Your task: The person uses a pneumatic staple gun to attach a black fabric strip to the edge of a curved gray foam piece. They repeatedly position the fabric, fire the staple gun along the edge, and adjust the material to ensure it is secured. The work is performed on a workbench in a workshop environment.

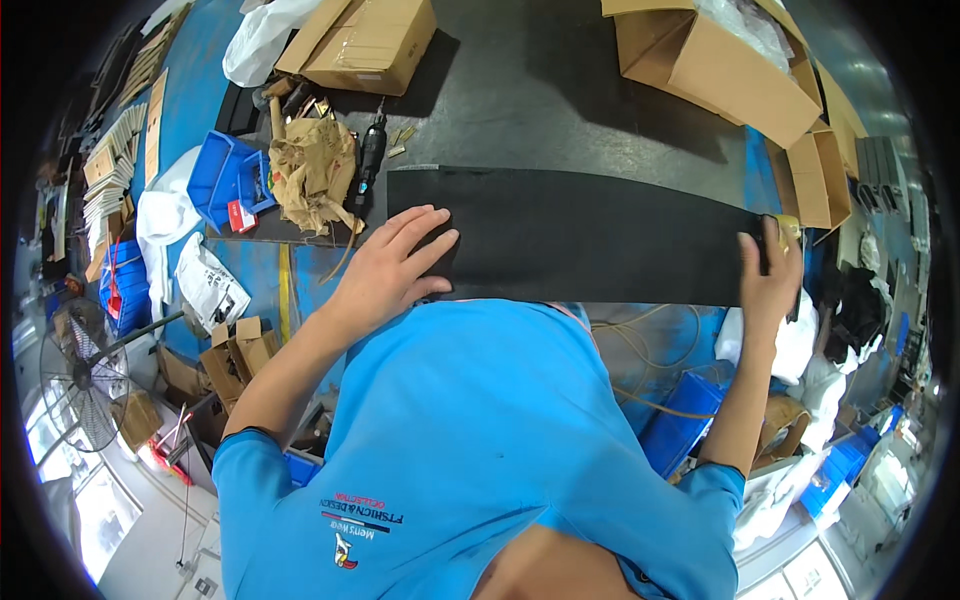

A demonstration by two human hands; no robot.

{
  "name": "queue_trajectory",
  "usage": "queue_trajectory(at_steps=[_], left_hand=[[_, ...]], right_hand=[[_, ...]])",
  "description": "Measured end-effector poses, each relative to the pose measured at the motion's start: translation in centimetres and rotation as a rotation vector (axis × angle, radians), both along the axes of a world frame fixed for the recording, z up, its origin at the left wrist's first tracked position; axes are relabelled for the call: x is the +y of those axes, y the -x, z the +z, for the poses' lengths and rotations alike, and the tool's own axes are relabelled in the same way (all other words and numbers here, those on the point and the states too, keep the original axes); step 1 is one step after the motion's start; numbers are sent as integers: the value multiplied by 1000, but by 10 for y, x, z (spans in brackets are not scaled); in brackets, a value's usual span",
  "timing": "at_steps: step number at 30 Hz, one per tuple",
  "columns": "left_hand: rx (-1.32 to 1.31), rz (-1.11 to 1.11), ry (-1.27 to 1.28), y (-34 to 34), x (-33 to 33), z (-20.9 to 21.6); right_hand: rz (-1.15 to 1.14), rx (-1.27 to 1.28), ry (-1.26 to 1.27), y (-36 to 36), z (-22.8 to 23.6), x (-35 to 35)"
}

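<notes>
A long flat black panel [590, 235] lies across the near edge of the dark worktable, right in front of my body. My left hand [393, 262] rests on the panel's left end, its fingers spread over the surface and the thumb close to the near edge. At the opposite end, my right hand [771, 268] grips the panel, thumb on the upper face and fingers around the outer edge. A yellowish round thing [787, 224], partly hidden, shows just behind the right fingers; its kind is unclear.
A black power screwdriver [371, 155] lies left of the panel, beside crumpled brown paper [312, 170] and blue bins [218, 180]. Cardboard boxes stand at the far left [365, 45] and far right [715, 75]. A cable [665, 408] hangs below the table edge.
</notes>
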State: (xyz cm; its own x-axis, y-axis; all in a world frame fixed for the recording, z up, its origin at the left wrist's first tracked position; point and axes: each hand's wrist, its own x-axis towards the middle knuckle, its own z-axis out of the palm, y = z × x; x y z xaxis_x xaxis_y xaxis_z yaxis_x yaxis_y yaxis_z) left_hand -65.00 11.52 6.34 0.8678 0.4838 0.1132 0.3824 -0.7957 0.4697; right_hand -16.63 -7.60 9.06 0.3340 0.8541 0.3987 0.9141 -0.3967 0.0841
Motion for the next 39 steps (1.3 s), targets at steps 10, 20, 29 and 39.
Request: queue_trajectory(at_steps=[10,20,29,39], left_hand=[[-153,-134,-339,-6,14,25],[-8,-257,-104,7,15,14],[0,-330,-83,12,22,14],[-86,-294,-13,2,24,6]], right_hand=[[782,382,121,151,-2,68],[794,343,248,183,-1,60],[662,272,238,203,-17,62],[813,305,112,238,-20,69]])
